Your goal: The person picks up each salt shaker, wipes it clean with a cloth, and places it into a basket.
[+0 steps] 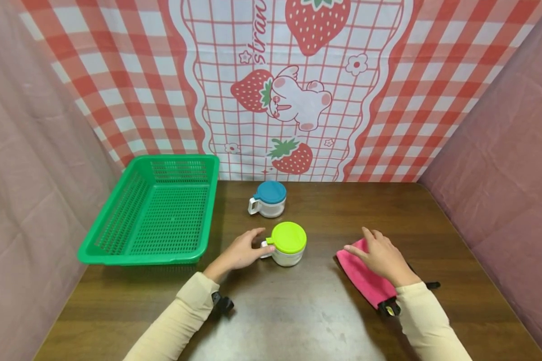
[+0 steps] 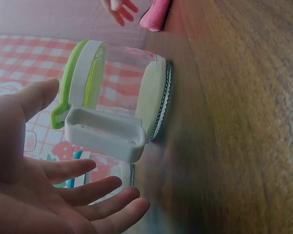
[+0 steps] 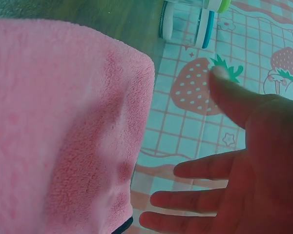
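Note:
A clear jar with a lime-green lid and a white side handle stands upright on the table. My left hand is right beside that handle, fingers spread and thumb near the lid; in the left wrist view the palm holds nothing. Behind it stands a similar jar with a blue lid and white handle. Over on the right, my right hand hovers close over a pink fleecy cloth, its fingers loosely extended and gripping nothing. Part of the cloth is hidden beneath the hand and sleeve.
A green perforated basket sits at the left back of the brown wooden table. Behind the table hangs a red-and-white checked curtain with strawberries, and pinkish drapes flank both sides.

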Tool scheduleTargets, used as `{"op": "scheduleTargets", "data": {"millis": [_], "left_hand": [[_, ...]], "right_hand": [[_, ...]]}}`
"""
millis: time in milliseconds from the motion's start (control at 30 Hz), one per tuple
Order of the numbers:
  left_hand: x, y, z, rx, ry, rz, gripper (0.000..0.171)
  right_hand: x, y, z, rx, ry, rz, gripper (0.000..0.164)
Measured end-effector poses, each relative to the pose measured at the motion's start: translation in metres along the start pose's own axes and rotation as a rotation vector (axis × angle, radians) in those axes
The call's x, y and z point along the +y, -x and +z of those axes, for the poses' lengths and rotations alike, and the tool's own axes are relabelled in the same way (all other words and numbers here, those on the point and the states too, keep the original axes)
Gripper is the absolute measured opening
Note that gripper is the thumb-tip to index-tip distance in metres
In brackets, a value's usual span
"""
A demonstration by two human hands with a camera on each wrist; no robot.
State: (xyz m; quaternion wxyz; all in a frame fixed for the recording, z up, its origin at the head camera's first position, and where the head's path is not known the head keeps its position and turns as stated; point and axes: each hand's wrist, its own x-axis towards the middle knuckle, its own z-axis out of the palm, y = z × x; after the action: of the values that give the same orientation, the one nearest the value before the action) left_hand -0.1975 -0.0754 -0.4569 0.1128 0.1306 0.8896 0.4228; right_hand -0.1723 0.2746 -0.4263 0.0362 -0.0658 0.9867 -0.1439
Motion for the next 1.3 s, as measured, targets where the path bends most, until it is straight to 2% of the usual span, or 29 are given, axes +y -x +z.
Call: {"op": "scheduleTargets", "data": {"millis": [200, 367, 600, 800, 1067, 1300], "left_hand": [[-0.002, 0.001, 0.002, -0.002, 0.016, 0.003, 0.066], [-0.001, 0.002, 0.004, 0.007, 0.017, -0.004, 0.061], [0.001, 0.005, 0.005, 0.021, -0.009, 0.021, 0.057], [0.003, 0.004, 0.006, 0.015, -0.004, 0.0, 0.054], [-0.001, 0.005, 0.009, -0.019, 0.037, -0.024, 0.052], [-0.004, 0.002, 0.008, -0.046, 0.037, 0.004, 0.048]], "right_hand": [[0.004, 0.003, 0.001, 0.008, 0.046, -0.012, 0.076], [0.006, 0.006, 0.001, -0.014, 0.064, 0.006, 0.075], [0.01, 0.011, 0.003, -0.074, 0.059, 0.062, 0.09], [0.016, 0.013, 0.006, -0.108, 0.046, 0.12, 0.099], [0.023, 0.013, 0.017, -0.118, 0.026, 0.13, 0.109], [0.024, 0.008, 0.022, -0.108, 0.056, 0.156, 0.121]]}}
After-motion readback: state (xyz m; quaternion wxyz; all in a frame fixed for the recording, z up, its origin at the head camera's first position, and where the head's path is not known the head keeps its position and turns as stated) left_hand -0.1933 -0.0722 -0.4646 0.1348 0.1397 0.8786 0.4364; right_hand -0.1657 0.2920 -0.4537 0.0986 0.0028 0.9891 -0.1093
